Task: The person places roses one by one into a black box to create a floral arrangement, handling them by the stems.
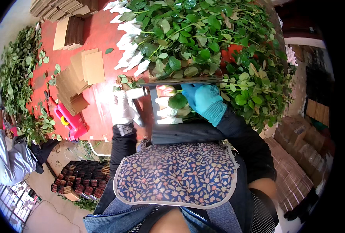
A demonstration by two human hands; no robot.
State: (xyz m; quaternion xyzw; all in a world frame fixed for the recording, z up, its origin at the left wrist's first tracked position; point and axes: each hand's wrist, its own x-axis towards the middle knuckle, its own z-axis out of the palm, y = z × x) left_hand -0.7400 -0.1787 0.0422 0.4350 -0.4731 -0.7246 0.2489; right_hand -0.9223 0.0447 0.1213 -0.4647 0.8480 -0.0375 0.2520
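Note:
My left hand (122, 106), in a white glove, is closed at the left of a dark framed tray (186, 138), beside a small white piece (138, 93) and a grey object (138, 118); what its fingers hold is unclear. My right hand (203, 101), in a turquoise glove, is closed on a rose (167, 91) with a pale pink bud, above the tray. White netted sleeves (168, 112) lie in the tray among leaves, just below the rose.
Leafy stems (192, 35) with white-sleeved heads cover the back of the red table (48, 33). Cardboard pieces (91, 68), red-handled cutters (50, 97) and a pink dispenser (69, 122) lie left. A co-worker (13, 155) is at far left. Boxes (300, 143) are stacked right.

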